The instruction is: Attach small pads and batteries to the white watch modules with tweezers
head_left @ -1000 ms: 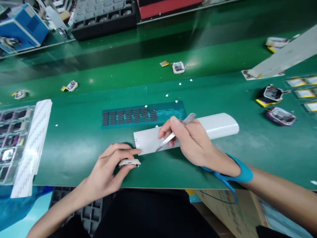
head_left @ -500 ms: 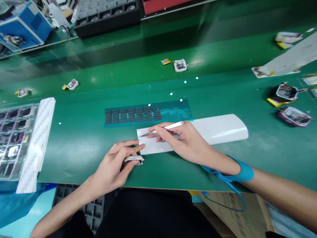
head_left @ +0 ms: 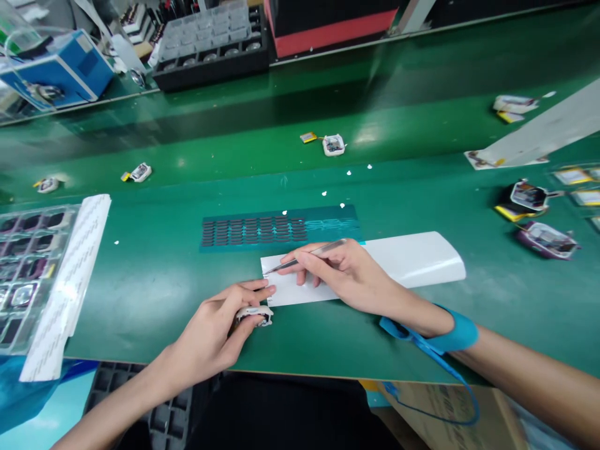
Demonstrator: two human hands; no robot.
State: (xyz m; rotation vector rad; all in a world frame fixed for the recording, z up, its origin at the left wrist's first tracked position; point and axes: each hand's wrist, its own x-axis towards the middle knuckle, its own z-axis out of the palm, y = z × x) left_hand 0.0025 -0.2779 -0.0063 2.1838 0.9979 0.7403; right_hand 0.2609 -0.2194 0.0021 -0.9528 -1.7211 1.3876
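My left hand [head_left: 220, 328] presses a small white device casing [head_left: 254, 314] onto the green work mat [head_left: 154, 281], with its index finger touching the left end of a white backing strip [head_left: 407, 259]. My right hand [head_left: 337, 272] grips metal tweezers [head_left: 307, 255] whose tips rest on that strip's left edge. A blue wrist strap [head_left: 450, 334] circles my right wrist. Behind the strip lies a teal sheet of small dark pads [head_left: 262, 229].
A clear tray of parts [head_left: 23, 269] with a white strip over it sits at the left. Small device units [head_left: 525, 197] lie at the right and on the green conveyor belt [head_left: 262, 137] beyond. A black tray and a blue box stand at the back.
My right hand turned the tweezers from pointing down-left at the strip's middle to lying flat with tips at the strip's left edge. My left hand stayed on the casing.
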